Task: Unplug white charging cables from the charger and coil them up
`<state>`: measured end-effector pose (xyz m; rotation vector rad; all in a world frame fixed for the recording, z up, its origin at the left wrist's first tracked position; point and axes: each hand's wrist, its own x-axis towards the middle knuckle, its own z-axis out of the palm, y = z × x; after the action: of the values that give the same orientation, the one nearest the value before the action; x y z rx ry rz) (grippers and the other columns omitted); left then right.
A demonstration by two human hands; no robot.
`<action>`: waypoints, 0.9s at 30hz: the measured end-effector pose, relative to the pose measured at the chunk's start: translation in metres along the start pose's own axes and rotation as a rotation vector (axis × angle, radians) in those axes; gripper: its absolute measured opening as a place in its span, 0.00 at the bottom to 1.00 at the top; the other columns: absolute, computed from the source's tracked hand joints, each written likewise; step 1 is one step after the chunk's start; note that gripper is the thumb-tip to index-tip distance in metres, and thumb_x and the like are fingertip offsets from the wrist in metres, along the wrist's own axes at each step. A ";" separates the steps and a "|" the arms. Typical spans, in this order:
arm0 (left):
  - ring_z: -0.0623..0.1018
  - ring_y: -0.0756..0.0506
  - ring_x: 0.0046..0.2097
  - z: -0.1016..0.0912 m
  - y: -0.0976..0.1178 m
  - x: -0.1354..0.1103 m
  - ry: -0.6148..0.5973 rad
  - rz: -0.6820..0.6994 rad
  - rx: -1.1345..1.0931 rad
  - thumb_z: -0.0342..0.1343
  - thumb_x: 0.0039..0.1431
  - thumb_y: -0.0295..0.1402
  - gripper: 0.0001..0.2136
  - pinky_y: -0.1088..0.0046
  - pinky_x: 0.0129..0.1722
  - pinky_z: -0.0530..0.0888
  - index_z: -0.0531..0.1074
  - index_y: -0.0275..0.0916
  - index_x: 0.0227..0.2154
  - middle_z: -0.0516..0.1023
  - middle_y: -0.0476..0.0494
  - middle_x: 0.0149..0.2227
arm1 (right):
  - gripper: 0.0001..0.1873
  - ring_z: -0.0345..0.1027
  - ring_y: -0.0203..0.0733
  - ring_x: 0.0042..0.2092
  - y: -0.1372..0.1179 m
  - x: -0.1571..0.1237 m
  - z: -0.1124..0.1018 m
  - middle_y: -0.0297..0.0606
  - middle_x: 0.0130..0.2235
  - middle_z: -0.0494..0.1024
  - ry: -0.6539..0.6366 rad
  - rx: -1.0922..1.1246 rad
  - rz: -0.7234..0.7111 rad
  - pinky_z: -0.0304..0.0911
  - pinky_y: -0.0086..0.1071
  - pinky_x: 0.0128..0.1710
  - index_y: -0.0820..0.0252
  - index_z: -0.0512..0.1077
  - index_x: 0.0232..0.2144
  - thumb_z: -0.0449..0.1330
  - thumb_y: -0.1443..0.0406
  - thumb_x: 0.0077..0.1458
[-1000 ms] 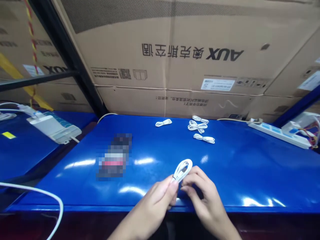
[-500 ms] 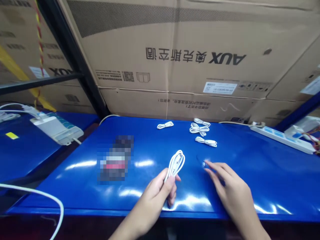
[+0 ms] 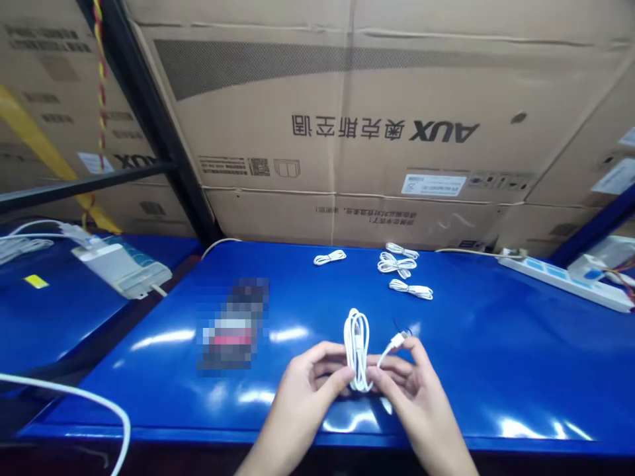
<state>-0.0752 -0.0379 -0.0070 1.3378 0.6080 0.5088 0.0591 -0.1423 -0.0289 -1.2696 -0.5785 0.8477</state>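
You were pinching the looped white cable (image 3: 356, 350) upright in your left hand (image 3: 310, 383), your right hand (image 3: 421, 390) curled beside its loose plug (image 3: 397, 342), which seemingly called for winding that end around the loops next.

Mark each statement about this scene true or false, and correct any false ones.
1. The left hand and right hand both hold the coiled white cable. True.
2. The coil lies flat on the blue table. False: it stands upright between the hands.
3. The power strip sits at the table's left end. False: it sits at the right end.
4. Smaller white cable bundles lie on the table beyond the hands. True.
5. A cardboard carton printed AUX stands behind the table. True.
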 end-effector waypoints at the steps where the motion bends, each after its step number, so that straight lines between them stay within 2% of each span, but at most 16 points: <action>1: 0.81 0.42 0.38 -0.001 -0.001 0.001 -0.003 -0.024 -0.038 0.66 0.55 0.40 0.14 0.67 0.41 0.77 0.76 0.37 0.41 0.83 0.41 0.39 | 0.23 0.81 0.50 0.38 0.000 -0.002 0.000 0.38 0.38 0.83 -0.001 -0.010 0.000 0.76 0.41 0.40 0.49 0.62 0.43 0.69 0.51 0.54; 4: 0.82 0.41 0.41 -0.004 -0.002 0.001 -0.025 -0.045 -0.101 0.70 0.50 0.40 0.16 0.66 0.44 0.76 0.74 0.38 0.38 0.83 0.41 0.39 | 0.20 0.80 0.48 0.38 -0.004 -0.004 0.002 0.39 0.38 0.83 -0.031 -0.058 0.003 0.75 0.38 0.38 0.51 0.66 0.40 0.69 0.51 0.54; 8: 0.82 0.41 0.43 -0.001 0.007 -0.002 -0.044 -0.054 -0.118 0.68 0.53 0.41 0.17 0.66 0.46 0.75 0.72 0.38 0.40 0.83 0.37 0.42 | 0.19 0.79 0.44 0.37 -0.012 -0.004 0.002 0.41 0.41 0.82 -0.068 -0.071 0.001 0.73 0.33 0.37 0.54 0.69 0.39 0.69 0.52 0.54; 13: 0.81 0.43 0.41 0.002 0.014 -0.004 -0.026 -0.045 -0.107 0.64 0.58 0.38 0.13 0.70 0.39 0.73 0.71 0.38 0.41 0.83 0.40 0.42 | 0.20 0.79 0.45 0.36 -0.014 -0.004 -0.002 0.40 0.44 0.81 -0.089 -0.039 -0.012 0.74 0.37 0.39 0.51 0.68 0.44 0.69 0.52 0.55; 17: 0.79 0.45 0.39 0.001 0.012 -0.004 -0.022 -0.015 -0.107 0.64 0.59 0.38 0.14 0.72 0.35 0.71 0.71 0.38 0.43 0.82 0.41 0.41 | 0.23 0.79 0.44 0.36 -0.013 -0.004 -0.003 0.39 0.43 0.81 -0.082 -0.026 -0.020 0.74 0.37 0.40 0.50 0.67 0.47 0.70 0.53 0.54; 19: 0.79 0.44 0.41 0.001 0.012 -0.005 -0.025 -0.013 -0.109 0.64 0.58 0.38 0.14 0.72 0.37 0.71 0.71 0.38 0.43 0.82 0.40 0.42 | 0.24 0.78 0.44 0.37 -0.012 -0.004 -0.002 0.40 0.43 0.81 -0.075 -0.034 -0.018 0.73 0.36 0.40 0.52 0.67 0.47 0.70 0.53 0.54; 23: 0.80 0.42 0.45 -0.002 0.009 -0.005 -0.023 0.001 -0.123 0.67 0.55 0.36 0.15 0.66 0.48 0.74 0.70 0.39 0.42 0.81 0.41 0.44 | 0.25 0.77 0.44 0.36 -0.013 -0.004 -0.002 0.41 0.42 0.81 -0.049 -0.030 -0.022 0.73 0.37 0.39 0.53 0.68 0.46 0.72 0.54 0.52; 27: 0.81 0.43 0.43 -0.004 -0.001 -0.003 -0.096 0.010 -0.128 0.67 0.56 0.35 0.18 0.66 0.47 0.75 0.68 0.40 0.46 0.80 0.41 0.43 | 0.30 0.77 0.42 0.34 -0.014 -0.002 -0.004 0.40 0.42 0.82 -0.051 0.022 -0.003 0.73 0.35 0.37 0.52 0.66 0.47 0.75 0.58 0.47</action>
<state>-0.0796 -0.0370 -0.0080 1.2373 0.4824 0.4810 0.0639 -0.1471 -0.0161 -1.2298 -0.6097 0.8839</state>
